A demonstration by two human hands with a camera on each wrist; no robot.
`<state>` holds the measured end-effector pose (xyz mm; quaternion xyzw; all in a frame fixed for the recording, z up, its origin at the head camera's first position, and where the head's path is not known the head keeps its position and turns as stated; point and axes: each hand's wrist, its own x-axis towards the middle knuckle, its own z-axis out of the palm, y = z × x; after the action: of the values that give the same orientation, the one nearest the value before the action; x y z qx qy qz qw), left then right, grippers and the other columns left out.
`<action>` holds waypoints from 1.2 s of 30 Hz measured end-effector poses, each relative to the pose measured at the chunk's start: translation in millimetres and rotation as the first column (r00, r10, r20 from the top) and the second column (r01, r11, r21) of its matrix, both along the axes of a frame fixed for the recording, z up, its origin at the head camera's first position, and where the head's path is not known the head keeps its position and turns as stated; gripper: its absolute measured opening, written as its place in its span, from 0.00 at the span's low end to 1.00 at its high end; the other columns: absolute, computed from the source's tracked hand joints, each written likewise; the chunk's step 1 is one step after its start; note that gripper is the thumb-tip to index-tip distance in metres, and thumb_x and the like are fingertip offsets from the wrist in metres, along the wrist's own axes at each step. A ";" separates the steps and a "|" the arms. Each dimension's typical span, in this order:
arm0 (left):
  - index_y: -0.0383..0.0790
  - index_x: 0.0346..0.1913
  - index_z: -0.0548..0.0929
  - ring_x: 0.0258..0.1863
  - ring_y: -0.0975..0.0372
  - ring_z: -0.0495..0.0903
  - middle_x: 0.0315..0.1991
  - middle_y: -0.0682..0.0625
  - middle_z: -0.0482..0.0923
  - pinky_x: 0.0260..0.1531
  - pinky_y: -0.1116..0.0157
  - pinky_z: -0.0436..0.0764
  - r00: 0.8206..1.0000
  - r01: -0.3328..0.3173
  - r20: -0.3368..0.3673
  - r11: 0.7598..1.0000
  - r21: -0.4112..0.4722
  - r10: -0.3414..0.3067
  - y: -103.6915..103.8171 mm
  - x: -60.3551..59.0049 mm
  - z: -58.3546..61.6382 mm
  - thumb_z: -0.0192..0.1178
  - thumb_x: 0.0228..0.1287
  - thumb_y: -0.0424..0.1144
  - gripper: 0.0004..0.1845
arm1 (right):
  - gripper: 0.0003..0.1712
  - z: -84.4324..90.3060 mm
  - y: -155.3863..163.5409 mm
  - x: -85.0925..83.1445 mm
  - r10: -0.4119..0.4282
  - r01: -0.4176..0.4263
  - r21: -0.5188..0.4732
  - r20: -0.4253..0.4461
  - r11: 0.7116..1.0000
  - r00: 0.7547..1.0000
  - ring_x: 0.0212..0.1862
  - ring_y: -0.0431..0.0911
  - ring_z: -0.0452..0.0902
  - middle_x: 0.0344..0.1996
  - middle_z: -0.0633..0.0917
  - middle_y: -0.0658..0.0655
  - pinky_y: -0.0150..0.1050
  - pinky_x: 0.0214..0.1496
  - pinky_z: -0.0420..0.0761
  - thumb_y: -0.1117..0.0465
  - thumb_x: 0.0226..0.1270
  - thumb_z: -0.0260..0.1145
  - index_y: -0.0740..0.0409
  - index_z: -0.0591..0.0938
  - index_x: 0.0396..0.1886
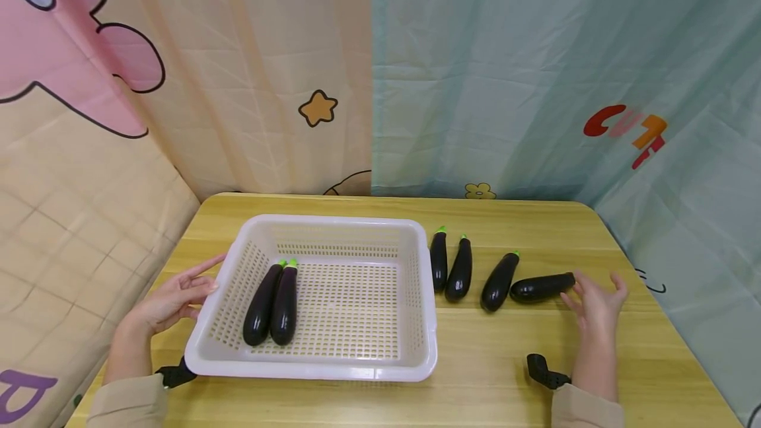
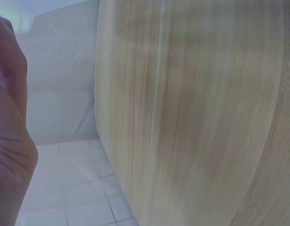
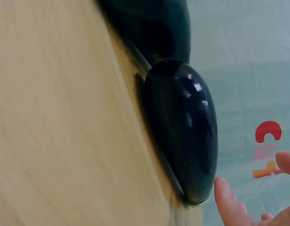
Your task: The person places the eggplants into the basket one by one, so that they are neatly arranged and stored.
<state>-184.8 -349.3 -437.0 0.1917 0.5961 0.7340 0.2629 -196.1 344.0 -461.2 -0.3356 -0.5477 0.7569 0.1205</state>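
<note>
A white perforated basket [image 1: 416, 296] sits on the wooden table [image 1: 487, 362] with two dark eggplants [image 1: 273, 306] lying side by side in its left half. Several more eggplants lie in a row to its right; the rightmost one [image 1: 541, 287] lies crosswise. My right hand [image 1: 594, 299] hovers with spread fingers just right of that eggplant's end, holding nothing. The right wrist view shows the eggplant [image 3: 182, 132] close up with a fingertip [image 3: 227, 200] near its tip. My left hand [image 1: 178, 296] rests with straight fingers against the basket's left rim.
Printed curtains hang close behind and on both sides of the table. Bare tabletop [image 2: 206, 117] fills the left wrist view. The table's front strip lies bare between my forearms.
</note>
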 end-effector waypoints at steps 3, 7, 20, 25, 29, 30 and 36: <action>0.62 0.66 0.62 0.41 0.62 0.81 0.42 0.53 0.81 0.32 0.61 0.83 1.000 -0.006 0.005 1.000 -0.003 0.006 0.4 0.0 0.0 0.36 0.70 0.23 0.32 | 0.53 7.4 -7.7 3.4 -0.002 0.003 -0.027 0.058 1.000 0.998 0.56 0.44 0.63 0.54 0.60 0.48 0.35 0.45 0.80 0.56 0.56 0.67 0.32 0.38 0.67; 0.62 0.66 0.63 0.40 0.62 0.81 0.41 0.53 0.81 0.32 0.61 0.83 1.000 -0.017 0.011 1.000 -0.007 0.018 0.6 0.5 -0.1 0.37 0.69 0.23 0.32 | 0.54 10.4 -17.8 8.2 0.049 -0.053 0.027 0.111 0.998 0.993 0.53 0.46 0.64 0.54 0.58 0.52 0.35 0.47 0.80 0.53 0.58 0.65 0.37 0.34 0.67; 0.62 0.66 0.63 0.40 0.61 0.81 0.41 0.53 0.81 0.31 0.60 0.83 1.000 -0.022 0.020 1.000 -0.004 0.022 0.7 0.1 -0.3 0.37 0.69 0.23 0.32 | 0.59 -0.1 -24.4 12.7 0.255 -0.252 -0.038 0.128 0.967 0.958 0.54 0.50 0.69 0.68 0.37 0.64 0.35 0.46 0.79 0.56 0.62 0.61 0.37 0.20 0.65; 0.61 0.66 0.63 0.40 0.61 0.81 0.41 0.53 0.81 0.31 0.59 0.83 1.000 -0.017 0.021 1.000 0.002 0.017 1.1 0.5 0.5 0.37 0.69 0.23 0.32 | 0.61 -1.4 -27.0 13.8 0.304 -0.304 -0.019 0.137 0.952 0.943 0.31 0.36 0.75 0.69 0.38 0.65 0.36 0.44 0.81 0.55 0.61 0.62 0.38 0.19 0.65; 0.61 0.66 0.63 0.39 0.61 0.81 0.41 0.52 0.81 0.31 0.60 0.83 1.000 -0.016 0.026 1.000 0.006 0.016 1.1 0.5 0.8 0.37 0.69 0.23 0.32 | 0.62 -2.0 -29.8 13.0 0.335 -0.342 0.020 0.155 0.939 0.929 0.31 0.34 0.75 0.69 0.37 0.66 0.37 0.43 0.81 0.52 0.60 0.63 0.39 0.18 0.65; 0.61 0.66 0.63 0.39 0.61 0.81 0.41 0.52 0.81 0.31 0.60 0.83 0.999 -0.017 0.027 1.000 0.006 0.017 1.1 0.5 0.8 0.37 0.69 0.23 0.32 | 0.63 -2.2 -30.4 12.8 0.342 -0.350 0.029 0.158 0.936 0.926 0.31 0.34 0.75 0.69 0.37 0.67 0.37 0.43 0.81 0.51 0.60 0.63 0.39 0.18 0.65; 0.61 0.66 0.63 0.40 0.61 0.81 0.41 0.52 0.81 0.31 0.60 0.83 0.999 -0.022 0.025 1.000 0.006 0.022 1.2 0.7 1.1 0.37 0.69 0.23 0.32 | 0.63 -4.4 -34.2 10.2 0.332 -0.352 0.104 0.171 0.930 0.928 0.30 0.35 0.74 0.68 0.37 0.70 0.38 0.40 0.83 0.50 0.59 0.63 0.42 0.18 0.66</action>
<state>-184.2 -348.2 -435.9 0.1766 0.5924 0.7412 0.2615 -185.9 309.8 -465.7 -0.2822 -0.6545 0.7006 -0.0328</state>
